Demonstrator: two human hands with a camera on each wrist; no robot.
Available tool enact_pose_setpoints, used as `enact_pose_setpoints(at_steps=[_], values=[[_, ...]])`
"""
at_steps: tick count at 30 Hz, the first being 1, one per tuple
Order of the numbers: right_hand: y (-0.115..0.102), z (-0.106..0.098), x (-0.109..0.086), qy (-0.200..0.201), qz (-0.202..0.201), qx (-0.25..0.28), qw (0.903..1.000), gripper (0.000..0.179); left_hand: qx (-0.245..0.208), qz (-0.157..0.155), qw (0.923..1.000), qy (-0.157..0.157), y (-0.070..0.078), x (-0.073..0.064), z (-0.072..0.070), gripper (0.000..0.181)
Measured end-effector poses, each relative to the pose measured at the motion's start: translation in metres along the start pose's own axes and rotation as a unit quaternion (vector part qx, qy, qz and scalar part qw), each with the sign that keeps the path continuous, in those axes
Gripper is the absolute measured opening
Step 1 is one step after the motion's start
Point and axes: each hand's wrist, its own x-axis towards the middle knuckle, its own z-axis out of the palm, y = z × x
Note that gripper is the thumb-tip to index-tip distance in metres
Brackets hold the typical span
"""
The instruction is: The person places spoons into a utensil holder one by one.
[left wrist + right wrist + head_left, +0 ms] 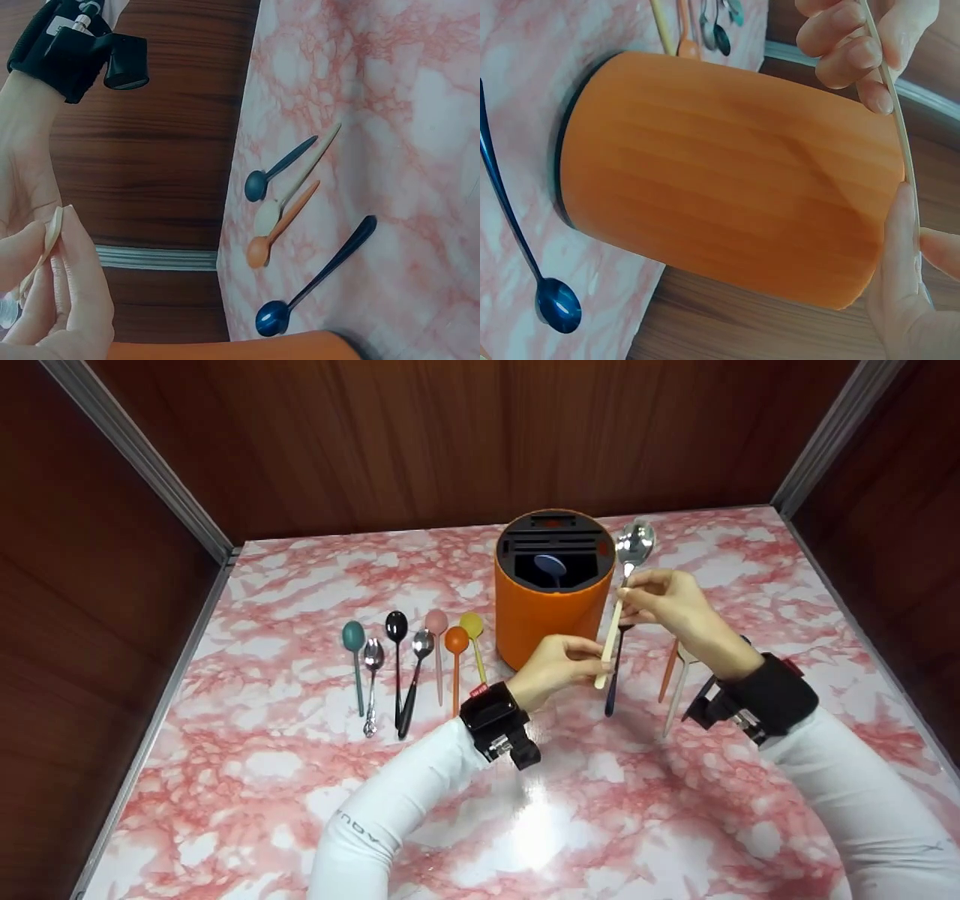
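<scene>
A spoon with a shiny steel bowl and a cream handle is held up, tilted, bowl uppermost. My right hand pinches its handle just below the bowl. Lower down, my left hand pinches the handle near its bottom end. Beside both hands stands an orange cylindrical utensil holder with a black slotted top. One blue-looking spoon stands inside its larger opening. Under the raised spoon, a dark blue spoon lies on the table.
Left of the holder lie several spoons, among them a teal spoon, a black spoon, a pink spoon and a yellow spoon. Orange, cream and dark spoons lie to the right. Wood-look walls enclose the table.
</scene>
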Motion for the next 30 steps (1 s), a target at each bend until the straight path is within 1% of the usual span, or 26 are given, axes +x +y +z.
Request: enact_pose_setpoints(at_steps=[3,6,10,13,19,22,26,30], values=[[-0.005,0.001,0.002,0.000,-0.006,-0.013,0.9999,0.018,0.011,0.001,0.9999,0.007,0.005,0.000,-0.001,0.028],[-0.010,0.001,0.005,-0.002,-0.006,-0.008,1.0000,0.019,0.018,0.004,0.9998,0.012,0.010,0.000,-0.003,0.027],[-0.017,0.002,0.008,-0.006,-0.003,0.003,1.0000,0.019,-0.006,-0.001,0.9999,0.014,0.015,0.000,-0.004,0.027],[-0.022,0.003,0.010,-0.005,-0.009,-0.008,0.9999,0.017,-0.013,-0.002,0.9998,0.018,0.019,0.000,-0.005,0.028],[-0.029,0.006,0.015,-0.002,-0.018,-0.023,0.9996,0.014,-0.008,0.003,0.9994,0.034,0.025,-0.001,-0.007,0.028],[-0.033,0.008,0.017,0.004,-0.016,-0.023,0.9996,0.015,-0.008,0.008,0.9991,0.040,0.028,-0.001,-0.008,0.027],[-0.039,0.010,0.020,0.007,-0.024,-0.034,0.9991,0.016,-0.006,0.015,0.9987,0.048,0.032,-0.001,-0.011,0.027],[-0.043,0.012,0.023,0.005,-0.024,-0.050,0.9985,0.019,-0.014,0.014,0.9985,0.051,0.035,-0.001,-0.014,0.026]])
